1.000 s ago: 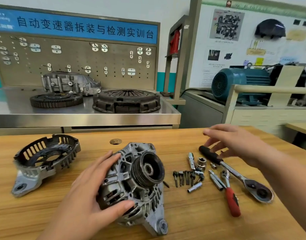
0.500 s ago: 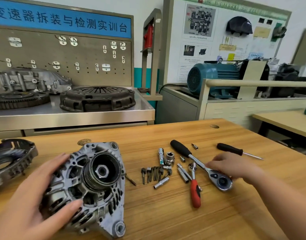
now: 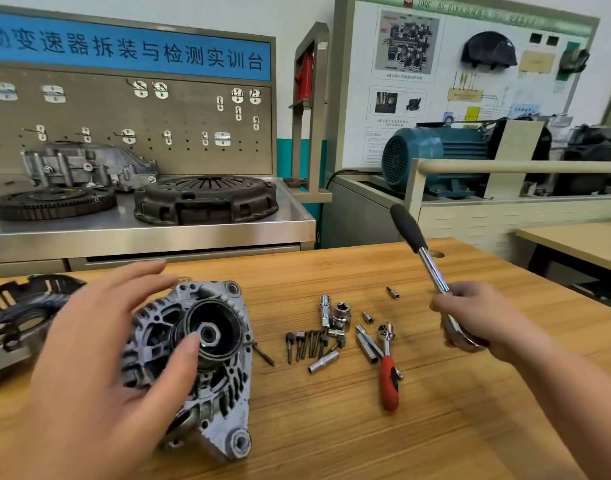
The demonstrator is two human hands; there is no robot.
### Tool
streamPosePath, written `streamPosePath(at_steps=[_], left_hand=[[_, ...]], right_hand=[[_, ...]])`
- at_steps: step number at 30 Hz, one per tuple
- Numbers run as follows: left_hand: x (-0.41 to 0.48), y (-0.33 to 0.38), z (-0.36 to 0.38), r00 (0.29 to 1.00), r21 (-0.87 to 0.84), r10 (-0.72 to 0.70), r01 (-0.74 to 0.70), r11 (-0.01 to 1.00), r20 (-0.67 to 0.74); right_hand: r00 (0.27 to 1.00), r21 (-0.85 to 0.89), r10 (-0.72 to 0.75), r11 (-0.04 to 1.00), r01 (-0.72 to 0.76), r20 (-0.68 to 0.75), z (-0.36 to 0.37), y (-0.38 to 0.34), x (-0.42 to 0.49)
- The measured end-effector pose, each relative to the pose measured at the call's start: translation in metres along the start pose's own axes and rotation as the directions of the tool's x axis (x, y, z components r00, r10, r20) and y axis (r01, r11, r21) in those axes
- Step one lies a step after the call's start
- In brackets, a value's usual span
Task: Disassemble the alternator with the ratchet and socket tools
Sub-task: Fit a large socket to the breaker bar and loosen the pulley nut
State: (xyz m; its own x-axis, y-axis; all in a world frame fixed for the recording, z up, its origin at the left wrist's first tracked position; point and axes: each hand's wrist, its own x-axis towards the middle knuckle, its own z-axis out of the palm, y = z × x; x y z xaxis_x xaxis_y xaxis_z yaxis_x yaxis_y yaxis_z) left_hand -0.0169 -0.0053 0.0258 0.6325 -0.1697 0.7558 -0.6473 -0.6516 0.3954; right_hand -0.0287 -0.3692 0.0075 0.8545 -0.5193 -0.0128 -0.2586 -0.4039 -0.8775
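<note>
Alternator (image 3: 193, 358) on worktop (image 3: 331, 427) at 8 o'clock, pulley nut (image 3: 209, 336) on. Rear cover (image 3: 23, 313) off, at 9. L hand (image 3: 100, 375) lies loose against alternator, fingers straight. R hand (image 3: 477, 317) at 3 grips ratchet (image 3: 432, 268) near head. Approx. early stage: pulley, housing left.

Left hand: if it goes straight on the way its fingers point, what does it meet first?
Probably the alternator: the open left hand spans its housing, thumb by the pulley. Depth is unclear.
</note>
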Motion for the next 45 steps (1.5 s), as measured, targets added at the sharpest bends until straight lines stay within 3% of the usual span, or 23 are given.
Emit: streamPosePath(at_steps=[1,3,5,9,12,15,17,19,21,24,26,29,33,37,42,45], left_hand=[[-0.001,0.02,0.006,0.999,-0.016,0.039,-0.04,0.999,-0.032],[0.0,0.05,0.015,0.948,0.082,0.318,-0.319,0.944,0.023],[0.008,0.077,0.035,0.88,0.118,0.45,-0.468,0.876,0.151],[0.035,0.122,0.076,0.777,0.193,0.476,-0.585,0.788,0.412],[0.053,0.129,0.095,0.765,0.176,0.506,-0.606,0.776,0.399],[0.071,0.128,0.092,0.772,0.192,0.54,-0.617,0.763,0.335],[0.085,0.124,0.085,0.804,0.235,0.517,-0.584,0.777,0.294],[0.096,0.115,0.08,0.858,0.218,0.435,-0.496,0.84,0.274],[0.103,0.107,0.071,0.892,0.174,0.288,-0.364,0.915,0.349],[0.1,0.093,0.058,0.872,-0.01,0.065,-0.069,0.998,0.485],[0.097,0.086,0.048,0.846,-0.178,-0.028,0.144,0.974,0.532],[0.096,0.079,0.035,0.77,-0.403,-0.162,0.486,0.776,0.617],[0.097,0.079,0.013,0.641,-0.525,-0.128,0.712,0.466,0.757],[0.089,0.072,0.008,0.569,-0.529,-0.158,0.816,0.235,0.807],[0.07,0.069,0.02,0.541,-0.552,-0.225,0.834,0.017,0.811],[0.059,0.065,0.025,0.507,-0.533,-0.193,0.837,-0.121,0.84]], right_hand=[[0.999,-0.038,-0.043,0.998,0.044,0.024,-0.006,-0.012,-0.006],[0.989,-0.17,-0.108,0.978,0.125,0.105,-0.017,-0.038,-0.019],[0.962,-0.306,-0.155,0.926,0.221,0.226,-0.024,-0.062,-0.034],[0.883,-0.415,-0.232,0.815,0.405,0.407,-0.025,-0.095,-0.064],[0.815,-0.235,-0.318,0.85,0.471,0.484,-0.032,-0.104,-0.073],[0.749,0.073,-0.356,0.921,0.383,0.559,-0.04,-0.105,-0.065],[0.733,0.277,-0.414,0.91,0.309,0.539,-0.042,-0.106,-0.051],[0.801,0.47,-0.422,0.859,0.204,0.424,-0.038,-0.102,-0.028],[0.875,0.498,-0.376,0.846,0.191,0.304,-0.019,-0.088,0.0],[0.939,0.029,-0.232,0.972,0.232,0.253,0.03,-0.048,0.043],[0.936,-0.256,-0.163,0.934,0.248,0.313,0.061,-0.024,0.064],[0.939,-0.421,-0.092,0.876,0.234,0.33,0.092,-0.014,0.079],[0.931,-0.466,-0.084,0.847,0.254,0.354,0.107,-0.013,0.086],[0.928,-0.464,-0.082,0.848,0.256,0.363,0.107,-0.008,0.087],[0.946,-0.467,-0.184,0.834,0.293,0.266,0.112,0.002,0.081],[0.949,-0.265,-0.264,0.915,0.303,0.171,0.11,0.005,0.076]])
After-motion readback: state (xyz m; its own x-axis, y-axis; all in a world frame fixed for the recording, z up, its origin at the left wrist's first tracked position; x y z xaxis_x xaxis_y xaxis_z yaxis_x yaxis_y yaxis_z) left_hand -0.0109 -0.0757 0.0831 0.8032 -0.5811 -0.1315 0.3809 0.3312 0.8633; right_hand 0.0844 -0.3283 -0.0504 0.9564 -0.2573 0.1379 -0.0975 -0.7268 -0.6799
